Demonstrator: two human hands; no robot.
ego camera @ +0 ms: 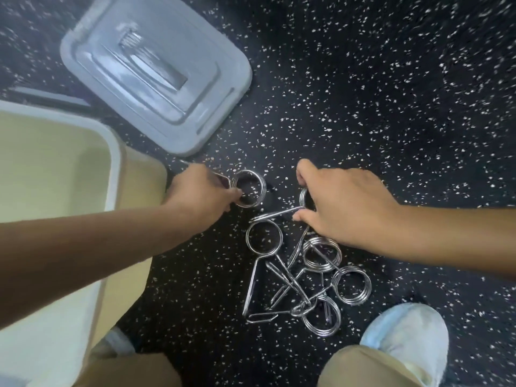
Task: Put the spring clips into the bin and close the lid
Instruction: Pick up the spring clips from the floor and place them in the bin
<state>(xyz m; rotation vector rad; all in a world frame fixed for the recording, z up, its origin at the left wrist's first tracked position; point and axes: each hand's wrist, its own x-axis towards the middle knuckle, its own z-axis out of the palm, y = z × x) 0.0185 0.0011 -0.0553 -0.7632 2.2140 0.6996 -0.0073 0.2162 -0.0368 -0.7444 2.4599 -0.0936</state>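
Note:
Several chrome spring clips (307, 277) lie in a tangled pile on the black speckled floor. My left hand (199, 195) is shut on one spring clip (248, 188), whose coil sticks out past my fingers, just right of the bin. My right hand (343, 208) grips another spring clip (303, 198) at the top of the pile, its coil between thumb and fingers. The open cream bin (111, 152) stands at the left, its inside looks bare. The grey lid (156, 71) lies flat on the floor behind the bin, apart from it.
My right foot in a pale blue shoe cover (410, 339) stands just right of the pile. My knees in tan trousers (368, 370) fill the bottom edge. Black speckled floor (391, 93) stretches to the right and far side.

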